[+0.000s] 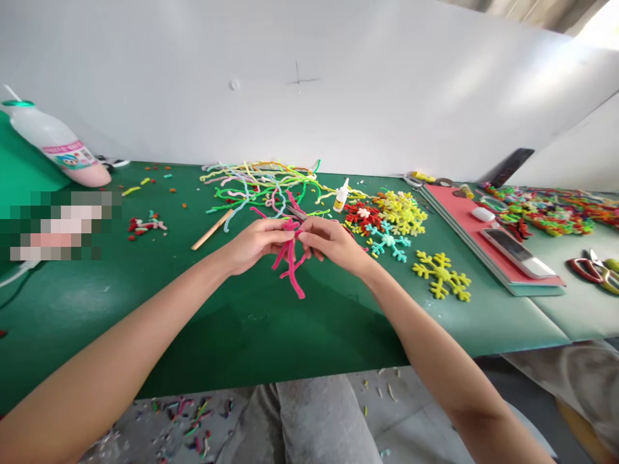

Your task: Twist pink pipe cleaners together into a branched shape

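Both my hands meet over the middle of the green table, pinching a bundle of pink pipe cleaners [293,274]. Its fuzzy stems stick out above and below my fingers. My left hand [256,243] is closed on the left side of the bundle, and my right hand [333,243] grips it from the right. A grey metal tool, perhaps scissors [296,213], shows just behind my fingertips; whether a hand touches it I cannot tell. Beyond lies a tangle of pastel pipe cleaners [261,183]. To the right are a yellow-green snowflake [442,274] and a turquoise snowflake [389,241].
A small glue bottle [341,196] stands behind my right hand, and a wooden stick [213,229] lies left. Further right are a red folder [454,212] bearing a phone-like device [517,251], and red-handled scissors [587,269]. A drink bottle [62,148] leans at far left.
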Action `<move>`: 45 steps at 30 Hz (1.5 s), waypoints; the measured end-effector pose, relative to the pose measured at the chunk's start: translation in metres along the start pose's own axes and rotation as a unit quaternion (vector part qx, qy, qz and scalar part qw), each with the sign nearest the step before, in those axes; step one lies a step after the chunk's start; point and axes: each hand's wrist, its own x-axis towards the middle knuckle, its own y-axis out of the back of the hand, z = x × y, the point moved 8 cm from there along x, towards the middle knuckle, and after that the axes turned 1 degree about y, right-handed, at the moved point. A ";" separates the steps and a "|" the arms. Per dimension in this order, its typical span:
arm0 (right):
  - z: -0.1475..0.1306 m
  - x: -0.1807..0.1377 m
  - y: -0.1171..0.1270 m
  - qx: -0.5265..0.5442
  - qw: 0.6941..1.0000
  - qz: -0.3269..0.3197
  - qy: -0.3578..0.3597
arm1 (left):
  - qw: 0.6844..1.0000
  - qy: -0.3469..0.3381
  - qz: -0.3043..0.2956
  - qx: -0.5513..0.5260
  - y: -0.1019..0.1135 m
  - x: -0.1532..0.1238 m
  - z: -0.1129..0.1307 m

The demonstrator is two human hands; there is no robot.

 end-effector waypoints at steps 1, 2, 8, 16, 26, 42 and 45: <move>-0.007 0.000 0.002 -0.056 0.997 0.019 0.048 | 0.999 0.018 -0.002 -0.032 0.000 0.000 -0.003; -0.014 -0.002 0.003 -0.111 0.989 0.037 0.095 | 0.998 0.029 -0.003 -0.050 0.000 0.000 -0.005; -0.026 -0.009 -0.004 -0.249 0.944 0.043 0.211 | 0.999 0.014 -0.013 -0.047 -0.004 0.000 -0.005; 0.005 -0.004 -0.003 0.051 0.995 0.086 -0.017 | 0.944 -0.203 0.044 0.257 -0.009 -0.009 0.031; 0.031 -0.004 -0.013 0.217 0.954 0.057 -0.200 | 0.900 -0.250 0.093 0.346 -0.006 -0.009 0.029; 0.036 -0.004 -0.011 0.145 0.959 0.163 -0.182 | 0.861 -0.275 0.113 0.412 -0.017 -0.016 0.028; 0.038 -0.003 -0.010 0.134 0.961 0.159 -0.180 | 0.869 -0.266 0.104 0.403 -0.017 -0.015 0.027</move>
